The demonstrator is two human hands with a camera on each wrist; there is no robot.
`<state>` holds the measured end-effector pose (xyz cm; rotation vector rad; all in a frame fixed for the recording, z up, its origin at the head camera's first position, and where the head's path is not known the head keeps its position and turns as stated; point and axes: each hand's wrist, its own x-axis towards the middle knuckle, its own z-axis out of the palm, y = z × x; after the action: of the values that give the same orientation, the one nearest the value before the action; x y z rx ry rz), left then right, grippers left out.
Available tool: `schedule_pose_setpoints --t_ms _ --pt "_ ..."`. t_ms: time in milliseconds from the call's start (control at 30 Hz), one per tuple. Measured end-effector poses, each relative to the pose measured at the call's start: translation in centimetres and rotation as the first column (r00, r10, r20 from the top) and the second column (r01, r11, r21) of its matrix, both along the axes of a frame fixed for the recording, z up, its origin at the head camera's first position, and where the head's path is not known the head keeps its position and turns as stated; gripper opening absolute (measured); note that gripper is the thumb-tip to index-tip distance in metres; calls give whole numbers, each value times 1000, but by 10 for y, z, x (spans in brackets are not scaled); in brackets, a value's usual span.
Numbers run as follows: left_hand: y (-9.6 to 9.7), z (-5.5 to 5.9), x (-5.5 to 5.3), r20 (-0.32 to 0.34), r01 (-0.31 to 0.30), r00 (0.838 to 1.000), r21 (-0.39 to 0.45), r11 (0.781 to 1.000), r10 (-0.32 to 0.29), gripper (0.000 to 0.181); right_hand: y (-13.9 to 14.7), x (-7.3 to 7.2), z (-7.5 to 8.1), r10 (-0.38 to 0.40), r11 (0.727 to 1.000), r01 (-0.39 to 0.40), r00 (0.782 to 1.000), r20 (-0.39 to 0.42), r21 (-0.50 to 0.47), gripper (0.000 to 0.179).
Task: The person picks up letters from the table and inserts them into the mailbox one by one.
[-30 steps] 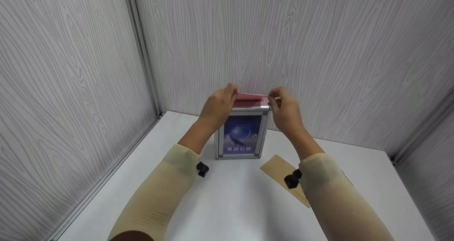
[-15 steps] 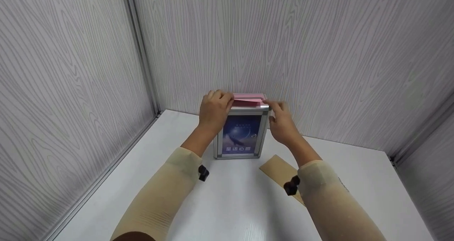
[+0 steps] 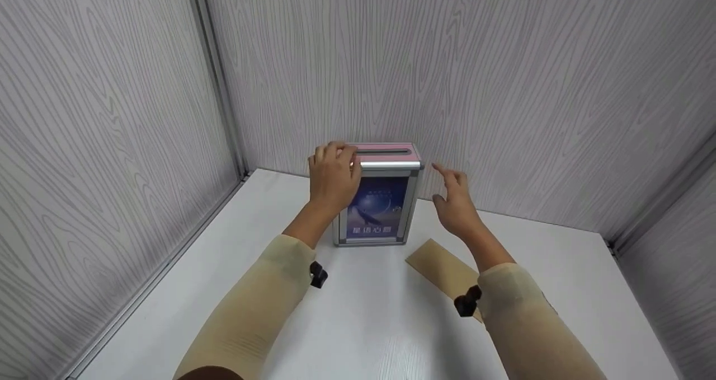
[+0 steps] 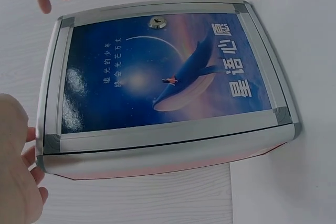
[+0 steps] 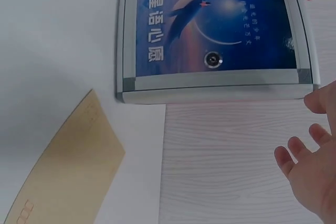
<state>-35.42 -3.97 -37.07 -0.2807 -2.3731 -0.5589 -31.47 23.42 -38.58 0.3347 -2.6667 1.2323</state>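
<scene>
An upright silver-framed suggestion box (image 3: 377,206) has a blue whale picture and a round lock (image 4: 157,22) on its front. On its pink top, the dark slot (image 3: 386,151) shows with no paper sticking out of it. My left hand (image 3: 334,173) rests at the box's upper left corner, covering the slot's left end. My right hand (image 3: 456,201) is raised just beyond the upper right corner, its index finger extended and nothing in its grasp. The right wrist view shows that hand's fingers loosely bent beside the box.
A brown paper envelope (image 3: 442,268) lies on the white table (image 3: 358,313), in front of the box to the right and partly under the right forearm. Grey wood-grain panels (image 3: 391,61) stand behind and at both sides.
Both hands held a folded pink paper over the box's top; it sank toward the slot and is out of sight now. My right hand has drawn away to the right.
</scene>
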Motion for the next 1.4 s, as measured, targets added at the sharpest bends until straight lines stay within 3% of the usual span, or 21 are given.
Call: schedule_pose_setpoints --t_ms 200,433,600,833,933,1033,1133,1300,1400 --pt "9 -14 20 -41 126 992 161 979 -120 28 38 6 -25 -20 990 30 997 77 -135 64" --pt "28 -37 46 31 271 952 366 890 -303 33 84 21 -61 -75 968 121 975 207 -218 60" --pt "43 -67 53 107 304 913 463 833 -393 36 113 36 -88 -129 966 183 953 273 -182 59" --pt "58 -113 56 202 292 876 503 813 -439 30 151 62 -128 -216 955 274 906 363 -117 60" --pt "62 -130 58 255 296 837 532 793 -483 28 163 74 -144 -250 947 308 881 402 -86 59" --pt "68 -144 59 318 292 787 563 773 -529 31 171 84 -158 -279 940 335 862 422 -63 59" --pt "74 -154 59 389 286 717 593 753 -579 35 174 92 -167 -295 940 339 855 427 -29 60" --pt "82 -167 58 493 254 576 650 716 -652 45 172 99 -177 -292 949 316 869 399 6 56" --pt "87 -175 54 508 210 527 699 684 -681 49 170 101 -181 -287 954 298 878 384 31 55"
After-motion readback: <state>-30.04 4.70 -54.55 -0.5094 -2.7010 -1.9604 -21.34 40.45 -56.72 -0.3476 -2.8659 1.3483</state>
